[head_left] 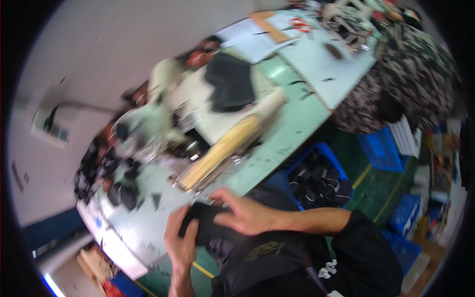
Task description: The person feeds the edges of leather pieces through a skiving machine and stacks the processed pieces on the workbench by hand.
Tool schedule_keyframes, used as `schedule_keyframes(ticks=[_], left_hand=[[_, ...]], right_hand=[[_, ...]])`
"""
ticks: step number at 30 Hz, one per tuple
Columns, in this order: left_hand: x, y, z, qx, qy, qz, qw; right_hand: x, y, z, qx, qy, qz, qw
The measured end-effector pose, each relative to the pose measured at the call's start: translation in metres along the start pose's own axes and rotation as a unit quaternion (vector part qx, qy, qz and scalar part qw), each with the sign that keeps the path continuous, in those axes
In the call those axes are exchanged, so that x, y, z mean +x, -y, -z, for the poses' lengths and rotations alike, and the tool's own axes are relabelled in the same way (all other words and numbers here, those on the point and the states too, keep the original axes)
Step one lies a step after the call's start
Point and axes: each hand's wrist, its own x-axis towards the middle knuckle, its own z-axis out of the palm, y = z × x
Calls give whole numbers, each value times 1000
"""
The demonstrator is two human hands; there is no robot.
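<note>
A black piece of soft-looking material [205,216] is held between my hands just past the table's near edge, in front of my body. On its left side, my left hand [181,238] grips it with thumb and fingers. My right hand [250,216] reaches in from the right; its fingers and thumb close on the other side of the piece. The exact kind of item is blurred. Beyond my hands, a long yellow bar-shaped part [217,156] lies slantwise on the pale green table [284,143].
Dark grey cut pieces [230,81] lie on a cream surface. A clear plastic bag [141,131] and dark items crowd the wall side. A blue crate [320,175] with black pieces stands below the table at right. A person in camouflage clothing [401,74] sits at far right.
</note>
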Motion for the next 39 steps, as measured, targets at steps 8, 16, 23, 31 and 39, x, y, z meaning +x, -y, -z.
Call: schedule_keyframes(ticks=[8,16,23,31,39], left_hand=[[111,33,25,15,123,122,985],[140,29,25,-8,132,171,976],[143,7,11,-75,164,194,964],[136,23,22,21,133,162,978],[150,17,10,19,152,163,975]], right_hand=[[67,10,43,-260,46,-53,963],[84,44,89,-452,-80,135,878],[91,40,74,-533,-90,151,828],[91,56,101,-433,1,17,901],[94,47,95,-455,39,160,875]])
